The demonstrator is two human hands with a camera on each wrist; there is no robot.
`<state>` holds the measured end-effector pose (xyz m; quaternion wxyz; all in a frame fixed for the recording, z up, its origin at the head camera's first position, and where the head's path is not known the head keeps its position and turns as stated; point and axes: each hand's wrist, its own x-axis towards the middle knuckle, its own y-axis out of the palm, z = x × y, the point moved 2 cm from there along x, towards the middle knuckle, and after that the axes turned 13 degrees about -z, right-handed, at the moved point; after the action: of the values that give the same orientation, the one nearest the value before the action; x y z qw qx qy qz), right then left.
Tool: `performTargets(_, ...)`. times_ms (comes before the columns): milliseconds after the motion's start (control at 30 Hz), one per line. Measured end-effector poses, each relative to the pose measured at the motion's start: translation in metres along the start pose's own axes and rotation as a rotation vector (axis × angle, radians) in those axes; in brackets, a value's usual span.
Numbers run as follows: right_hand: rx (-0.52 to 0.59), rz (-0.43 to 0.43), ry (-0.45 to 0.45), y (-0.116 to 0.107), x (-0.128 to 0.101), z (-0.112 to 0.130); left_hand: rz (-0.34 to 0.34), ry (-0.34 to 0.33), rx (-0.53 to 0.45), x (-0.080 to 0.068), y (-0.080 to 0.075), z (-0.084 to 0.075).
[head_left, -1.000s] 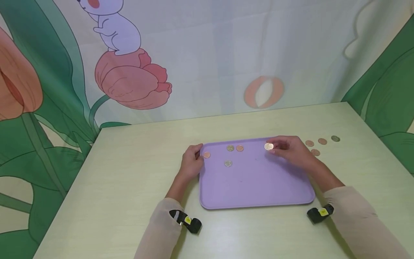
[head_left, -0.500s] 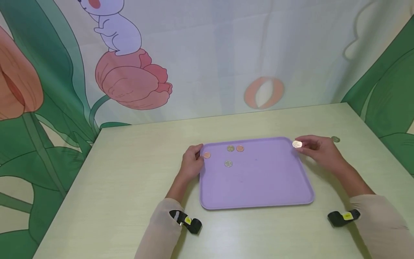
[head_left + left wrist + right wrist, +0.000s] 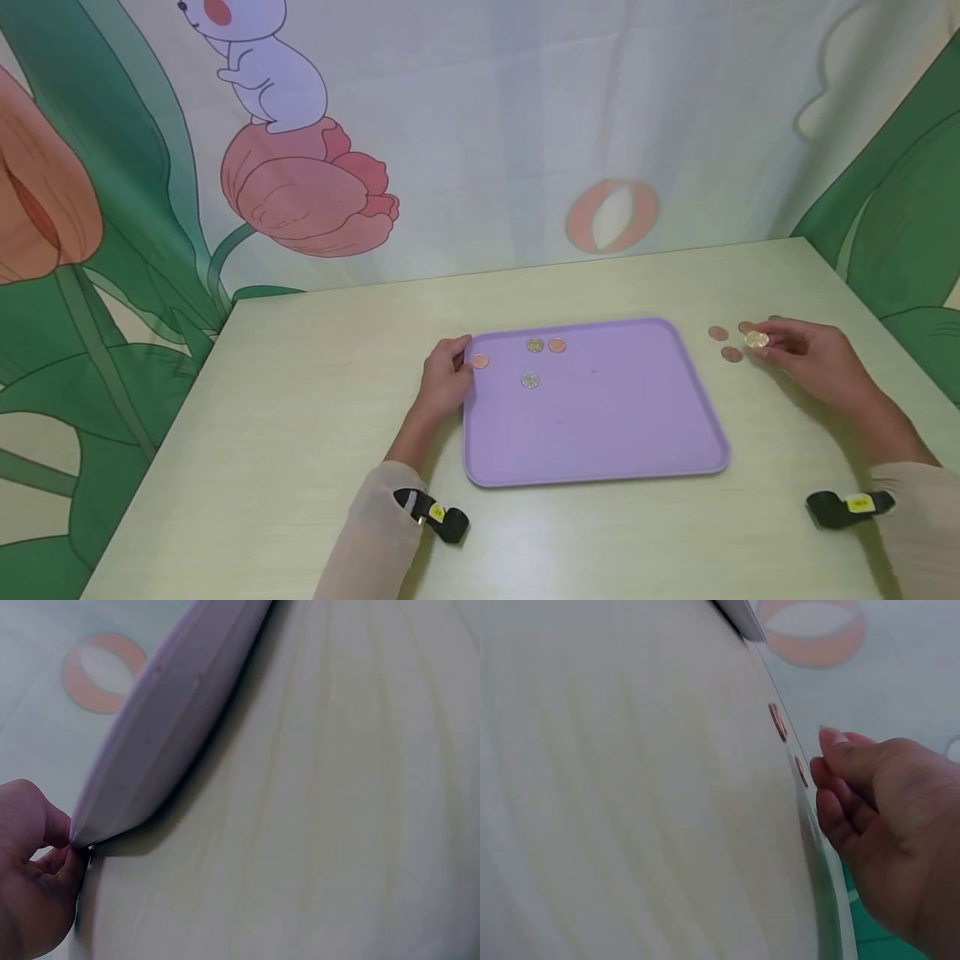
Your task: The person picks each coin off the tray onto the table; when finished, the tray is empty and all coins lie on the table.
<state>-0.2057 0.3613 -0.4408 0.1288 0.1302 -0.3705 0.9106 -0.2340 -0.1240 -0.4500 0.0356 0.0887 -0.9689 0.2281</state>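
Observation:
A purple tray point(image 3: 600, 433) lies in the middle of the pale table point(image 3: 300, 400). On its far left part lie a copper coin point(image 3: 480, 361), a silver coin point(image 3: 534, 344), another copper coin point(image 3: 557, 345) and a silver coin point(image 3: 529, 380). My left hand point(image 3: 444, 377) grips the tray's far left corner point(image 3: 86, 829). My right hand point(image 3: 806, 354) is over the table right of the tray and pinches a pale shiny coin point(image 3: 757, 339). Copper coins point(image 3: 718, 333) point(image 3: 731, 354) lie on the table beside it, seen edge-on as coins point(image 3: 778, 722) in the right wrist view.
A printed cloth backdrop point(image 3: 480, 125) with a tulip and green leaves hangs behind the table. The table's right edge point(image 3: 885, 333) runs close to my right hand. Black wrist cameras point(image 3: 438, 515) point(image 3: 847, 507) sit on both sleeves.
My right hand has carried the shiny coin from above the tray's far right part rightward, off the tray, to the loose coins on the table. The left hand has stayed on the tray corner.

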Motion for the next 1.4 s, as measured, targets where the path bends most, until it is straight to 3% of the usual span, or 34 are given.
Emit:
performTargets(133,-0.136,-0.022,-0.056,-0.007,-0.001,-0.010,-0.001,0.008,0.003,0.000,0.000,-0.001)
performTargets(267,-0.186,-0.016,-0.097,-0.010,-0.001,-0.015,-0.003,0.011,0.008,0.000,0.000,-0.002)
performTargets(500,-0.187,0.021,-0.092,-0.007,0.000,-0.018,0.003,-0.001,0.004,-0.001,0.001,-0.002)
performTargets(867,-0.201,0.071,-0.016,-0.007,0.003,-0.016,-0.023,0.046,0.051,-0.001,-0.001,-0.002)
performTargets(1400,-0.193,0.075,-0.017,-0.006,0.002,-0.015,-0.009,0.033,0.059,-0.001,-0.001,-0.002)
